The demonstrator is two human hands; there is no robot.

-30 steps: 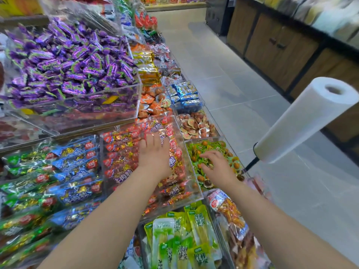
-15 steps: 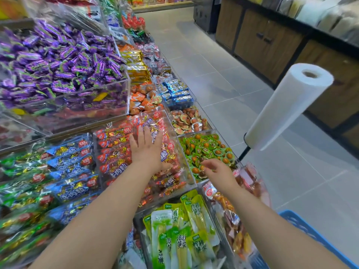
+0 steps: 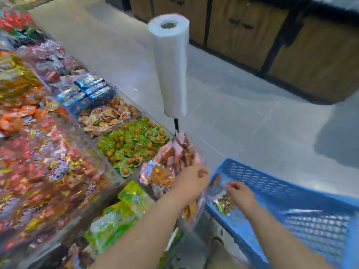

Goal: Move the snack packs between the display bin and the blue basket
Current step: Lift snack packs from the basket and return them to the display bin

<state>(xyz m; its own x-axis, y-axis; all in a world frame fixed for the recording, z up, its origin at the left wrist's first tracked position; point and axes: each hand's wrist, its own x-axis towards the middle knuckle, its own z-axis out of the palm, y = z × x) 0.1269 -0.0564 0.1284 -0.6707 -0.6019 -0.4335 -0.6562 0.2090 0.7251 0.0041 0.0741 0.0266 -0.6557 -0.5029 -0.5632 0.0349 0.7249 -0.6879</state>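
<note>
The right hand [image 3: 241, 194], fingers curled loosely, is held inside the blue basket [image 3: 291, 193] over glinting snack packs [image 3: 223, 203] (orientation blurred), while the left hand [image 3: 191, 179], grip unclear, is pressed against the clear display bin [image 3: 171, 164] of reddish packs just beside.

Bright, even light; heavy motion blur.

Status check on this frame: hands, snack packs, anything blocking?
Left hand at the clear corner display bin of reddish-brown packs, grip blurred. Right hand over foil snack packs in the blue plastic basket. Nothing blocking.
</note>
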